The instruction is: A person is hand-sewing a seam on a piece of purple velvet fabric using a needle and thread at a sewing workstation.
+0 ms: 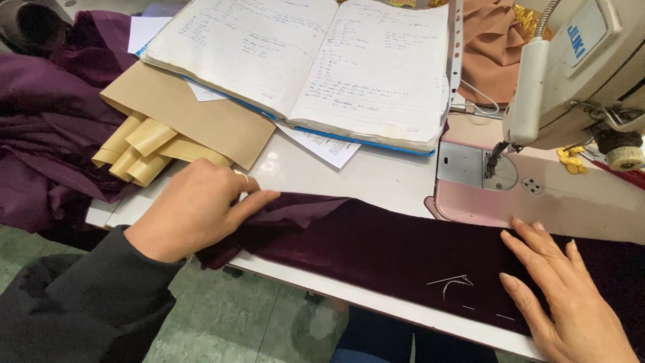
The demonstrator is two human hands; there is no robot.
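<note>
A long strip of dark maroon velvet fabric lies across the front edge of the white table. White chalk marks show on it near the right. My left hand rests on the strip's left end, fingers pinching the folded edge. My right hand lies flat on the fabric at the right, fingers spread, just right of the chalk marks. A sewing machine stands at the right, its needle plate behind the fabric.
An open handwritten notebook lies at the back on loose sheets. Tan paper rolls and a brown paper pattern sit at the left. Purple cloth is heaped at far left, peach fabric behind the machine. Gold trinkets lie on the machine bed.
</note>
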